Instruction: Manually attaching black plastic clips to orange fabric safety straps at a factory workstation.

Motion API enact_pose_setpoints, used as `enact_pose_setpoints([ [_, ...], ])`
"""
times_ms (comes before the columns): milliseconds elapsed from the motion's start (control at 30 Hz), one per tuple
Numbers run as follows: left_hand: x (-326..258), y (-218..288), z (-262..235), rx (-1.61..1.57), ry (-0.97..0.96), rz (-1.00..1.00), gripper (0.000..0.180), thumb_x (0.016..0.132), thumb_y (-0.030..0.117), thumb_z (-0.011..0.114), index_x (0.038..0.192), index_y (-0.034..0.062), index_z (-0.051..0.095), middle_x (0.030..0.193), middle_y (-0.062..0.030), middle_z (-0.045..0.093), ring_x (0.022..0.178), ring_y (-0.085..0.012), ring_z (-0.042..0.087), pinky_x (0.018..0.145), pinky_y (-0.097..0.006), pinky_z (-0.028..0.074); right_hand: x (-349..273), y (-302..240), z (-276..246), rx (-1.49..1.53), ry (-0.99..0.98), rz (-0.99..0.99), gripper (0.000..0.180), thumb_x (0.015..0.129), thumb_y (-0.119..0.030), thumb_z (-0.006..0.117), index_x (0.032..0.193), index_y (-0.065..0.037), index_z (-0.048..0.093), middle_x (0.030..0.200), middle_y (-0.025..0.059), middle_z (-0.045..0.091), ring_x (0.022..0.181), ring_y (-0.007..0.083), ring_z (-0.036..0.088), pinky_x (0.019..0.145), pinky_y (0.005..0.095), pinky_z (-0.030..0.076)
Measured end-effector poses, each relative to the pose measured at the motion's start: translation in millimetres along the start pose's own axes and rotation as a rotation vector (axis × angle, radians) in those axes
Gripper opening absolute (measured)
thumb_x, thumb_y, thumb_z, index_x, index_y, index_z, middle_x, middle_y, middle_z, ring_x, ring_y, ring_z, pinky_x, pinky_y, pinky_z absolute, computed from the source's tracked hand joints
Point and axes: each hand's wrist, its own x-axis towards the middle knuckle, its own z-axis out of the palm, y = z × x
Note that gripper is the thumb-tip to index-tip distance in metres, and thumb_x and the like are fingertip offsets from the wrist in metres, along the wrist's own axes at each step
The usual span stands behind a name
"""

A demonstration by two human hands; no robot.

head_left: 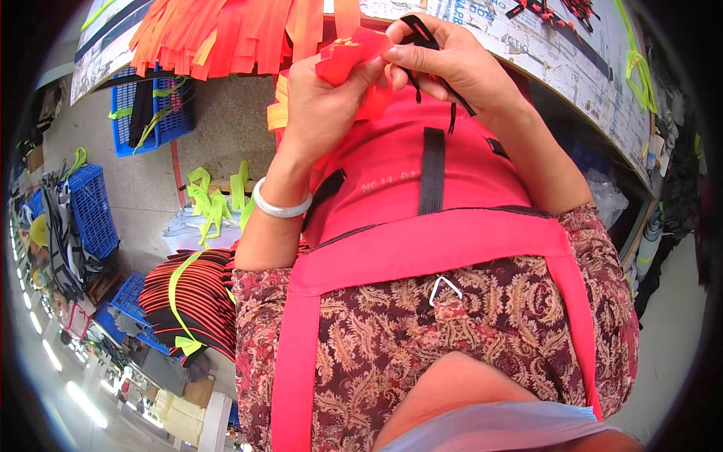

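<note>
In front of my chest, my left hand (320, 109) is closed around a bundle of red-orange fabric strips (348, 59), whose lower ends hang past the wrist. My right hand (467, 68) meets it at the bundle's right end, thumb and fingertips pinched together. Short black cords (423, 32) loop over and through the right fingers, and thin tails dangle below them. Whether the right fingertips also grip the fabric's end is hidden. More orange strips (218, 38) hang over the table edge just left of the hands.
A white table (557, 49) spans the far side, with small black-and-red cord pieces (561, 16) and a yellow-green strap (640, 79) on it. Blue crates (94, 211) stand at the left. Near my left elbow sits a tied stack of black-and-red pieces (203, 301). I wear a red apron (422, 248).
</note>
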Motion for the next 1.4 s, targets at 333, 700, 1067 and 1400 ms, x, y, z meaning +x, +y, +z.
enact_pose_setpoints([
  [333,7.5,-4.1,-4.1,0.105,-0.047,-0.001,0.010,0.088,0.007,0.062,0.093,0.0006,0.068,0.074,0.0006,0.065,0.067,-0.0056,0.057,0.059,-0.021,0.046,11.7,-2.0,-18.0,0.101,-0.189,0.134,0.023,0.093,-0.029,0.057,0.085,-0.008,0.061,0.063,-0.0008,0.052,0.052,0.0077,0.047,0.042,0.0158,0.037],
  [700,5.7,-8.5,-5.3,0.022,0.044,0.010,0.009,0.087,0.007,0.064,0.091,0.0002,0.069,0.073,-0.0022,0.066,0.060,-0.0034,0.054,0.051,-0.018,0.040,0.2,27.2,-1.9,-0.161,0.125,-0.192,0.022,0.090,-0.024,0.062,0.092,-0.002,0.061,0.076,0.0021,0.064,0.045,0.0010,0.041,0.042,0.0152,0.031],
  [1067,11.1,-0.5,-20.7,-0.233,-0.041,-0.088,0.011,0.088,0.006,0.063,0.094,-0.0022,0.067,0.073,-0.0065,0.065,0.057,-0.0098,0.055,0.050,-0.021,0.042,8.0,31.4,-5.4,0.289,0.123,-0.064,0.018,0.083,-0.018,0.072,0.094,-0.005,0.066,0.069,-0.0031,0.057,0.047,0.0015,0.040,0.044,0.0171,0.030],
  [1400,7.1,10.2,-31.9,-0.403,-0.151,-0.271,0.014,0.088,0.008,0.062,0.094,-0.0044,0.065,0.073,-0.0093,0.064,0.059,-0.0147,0.059,0.049,-0.026,0.047,-7.6,11.7,8.3,-0.123,0.056,-0.147,0.019,0.085,-0.021,0.070,0.094,-0.005,0.067,0.067,-0.0039,0.057,0.049,-0.0009,0.040,0.043,0.0153,0.028],
])
